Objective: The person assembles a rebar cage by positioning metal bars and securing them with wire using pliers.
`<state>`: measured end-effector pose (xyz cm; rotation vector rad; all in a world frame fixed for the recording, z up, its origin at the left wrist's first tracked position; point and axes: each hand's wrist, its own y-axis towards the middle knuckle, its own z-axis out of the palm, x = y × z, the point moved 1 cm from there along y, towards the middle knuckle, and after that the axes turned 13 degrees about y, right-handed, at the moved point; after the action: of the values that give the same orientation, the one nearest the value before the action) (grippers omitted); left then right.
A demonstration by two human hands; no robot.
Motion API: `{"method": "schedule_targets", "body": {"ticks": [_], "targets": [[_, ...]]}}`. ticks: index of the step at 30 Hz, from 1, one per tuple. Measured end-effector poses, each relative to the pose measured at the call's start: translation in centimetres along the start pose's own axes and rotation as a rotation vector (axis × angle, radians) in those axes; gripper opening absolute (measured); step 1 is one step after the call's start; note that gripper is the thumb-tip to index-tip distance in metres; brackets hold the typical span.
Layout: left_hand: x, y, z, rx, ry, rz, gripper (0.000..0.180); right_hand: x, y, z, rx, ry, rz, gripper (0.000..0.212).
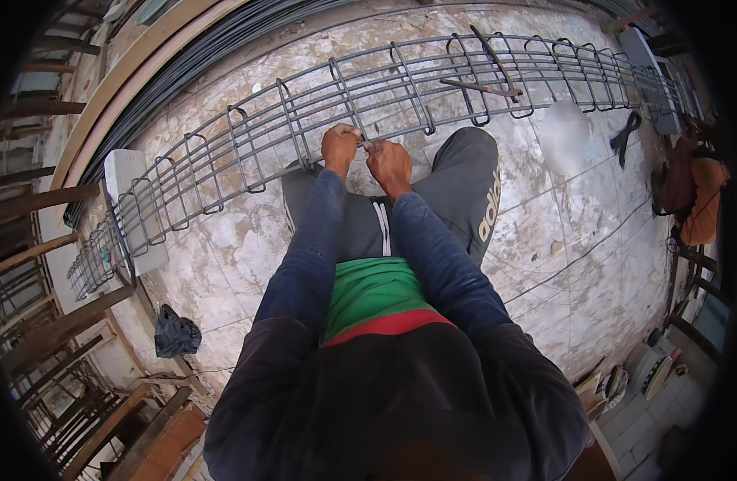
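A long cage of steel reinforcing bars (304, 111) runs from lower left to upper right in front of me, tied round with several stirrups. At its near edge, my left hand (341, 150) is closed by the lower end of one stirrup (351, 103). My right hand (390, 168) is closed too, its fingertips almost meeting the left ones there. Something small and grey sits between the fingertips, too hidden to name. Right of my hands, a pair of pincers (513, 93) lies across the cage with its handles spread.
A pale block (129, 172) is at the cage's left part. Dark rods (193, 62) and wooden planks (136, 84) line the far left. A black bag (177, 331) lies on the whitish floor (577, 232), a dark coiled cord (624, 138) at right. An orange cloth (706, 200) hangs beyond.
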<state>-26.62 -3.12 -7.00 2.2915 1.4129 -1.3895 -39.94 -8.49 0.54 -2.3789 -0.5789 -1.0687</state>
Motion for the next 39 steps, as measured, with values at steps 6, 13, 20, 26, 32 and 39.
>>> {"method": "schedule_targets", "body": {"ticks": [6, 13, 20, 26, 32, 39], "targets": [[-3.2, -6.1, -1.5, -0.311, 0.189, 0.408, 0.007, 0.0, 0.1, 0.2, 0.033, -0.042, -0.017, 0.032], [-4.6, -7.6, -1.8, -0.327, 0.475, 0.575, 0.008, -1.0, 0.4, 0.8, 0.016, -0.037, -0.11, 0.03], [-3.0, -9.9, -0.3, -0.403, 0.268, 0.619, 0.03, -1.9, 0.8, 1.3, 0.034, 0.003, -0.097, 0.027], [-2.5, -9.2, 0.3, -0.522, 0.195, 0.613, 0.029, -0.1, -0.8, -0.6, 0.038, 0.071, -0.235, 0.022], [-3.9, -8.1, -0.2, -0.534, 0.194, 0.622, 0.008, 3.0, 0.4, -2.2, 0.101, -0.248, -0.407, 0.018], [-4.0, -7.8, 0.1, -0.533, 0.156, 0.448, 0.015, 3.9, 4.2, -3.8, 0.158, -0.361, -0.61, 0.012]]}}
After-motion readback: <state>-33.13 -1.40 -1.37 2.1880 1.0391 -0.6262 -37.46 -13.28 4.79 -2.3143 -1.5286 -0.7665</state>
